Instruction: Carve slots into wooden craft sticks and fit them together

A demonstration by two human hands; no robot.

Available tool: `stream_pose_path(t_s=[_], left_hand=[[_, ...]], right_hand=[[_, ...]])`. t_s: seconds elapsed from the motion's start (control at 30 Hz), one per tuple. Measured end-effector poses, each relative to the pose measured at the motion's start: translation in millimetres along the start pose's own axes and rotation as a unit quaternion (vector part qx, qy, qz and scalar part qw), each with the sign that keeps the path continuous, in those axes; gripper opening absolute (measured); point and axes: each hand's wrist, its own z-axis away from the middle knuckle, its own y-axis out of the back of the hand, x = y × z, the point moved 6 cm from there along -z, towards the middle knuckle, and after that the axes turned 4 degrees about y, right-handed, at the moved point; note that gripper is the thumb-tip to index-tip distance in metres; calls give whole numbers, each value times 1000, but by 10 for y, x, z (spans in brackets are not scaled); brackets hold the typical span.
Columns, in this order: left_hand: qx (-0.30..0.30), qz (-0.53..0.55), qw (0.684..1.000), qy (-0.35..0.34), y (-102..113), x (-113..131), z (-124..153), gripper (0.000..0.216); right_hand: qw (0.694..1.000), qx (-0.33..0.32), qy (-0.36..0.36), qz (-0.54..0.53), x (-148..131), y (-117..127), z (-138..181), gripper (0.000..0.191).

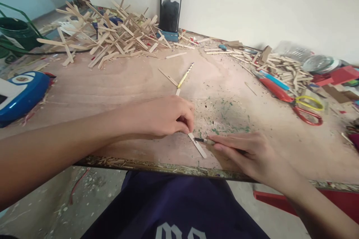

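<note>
So the knife [208, 142] is touching the stick [201, 150], near half.
Left hand [179, 115] is holding it down, right hand [254, 153] is gripping the knife.

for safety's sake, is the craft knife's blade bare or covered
Bare: the craft knife shows its dark blade uncovered, the tip at the wooden craft stick.

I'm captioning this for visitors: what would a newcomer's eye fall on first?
Probably the heap of sticks at the back left, beside the dark phone standing before the pale wall. Next, perhaps, the hands near the table's front edge: the left hand steadies a stick, and the right hand holds a slim tool to it.
</note>
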Motion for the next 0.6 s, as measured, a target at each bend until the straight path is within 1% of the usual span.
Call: stream_pose_path(t_s=[0.6], left_hand=[[5, -12, 1000, -10, 8, 39, 8, 24]], right_hand=[[1000, -6, 19, 8, -46, -34, -36, 29]])
